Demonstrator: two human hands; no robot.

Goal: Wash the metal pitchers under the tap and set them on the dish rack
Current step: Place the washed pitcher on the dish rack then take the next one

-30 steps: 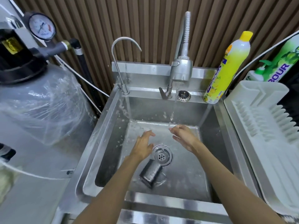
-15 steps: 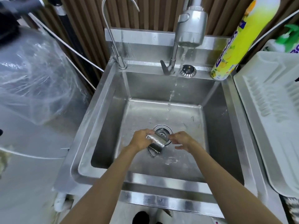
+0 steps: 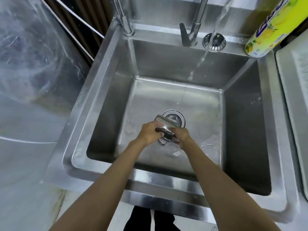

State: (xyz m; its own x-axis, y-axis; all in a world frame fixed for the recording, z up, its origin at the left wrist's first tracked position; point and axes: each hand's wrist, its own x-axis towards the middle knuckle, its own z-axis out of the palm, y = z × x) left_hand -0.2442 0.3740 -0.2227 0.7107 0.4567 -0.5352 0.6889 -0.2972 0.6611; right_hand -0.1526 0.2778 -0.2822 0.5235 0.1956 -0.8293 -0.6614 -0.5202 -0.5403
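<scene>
A small metal pitcher [image 3: 164,125] lies tilted on its side low in the steel sink [image 3: 106,90], just in front of the drain [image 3: 175,118]. My left hand [image 3: 149,132] grips its left side and my right hand [image 3: 181,135] grips its right side, near the wire handle. Most of the pitcher's body is hidden by my fingers. Water runs from the tap [image 3: 198,22] in a stream [image 3: 204,54] that lands at the back of the basin, away from the pitcher. The white dish rack [image 3: 293,90] stands at the right edge.
A yellow dish-soap bottle [image 3: 266,30] stands at the sink's back right corner. A second thin faucet [image 3: 124,22] rises at the back left. A plastic-wrapped tank [image 3: 33,52] fills the left side. A spare strainer [image 3: 214,41] sits on the back ledge.
Both hands moved from under the water stream down to the pitcher near the drain and took hold of it, lifting it slightly. The camera tilted down and closer to the sink.
</scene>
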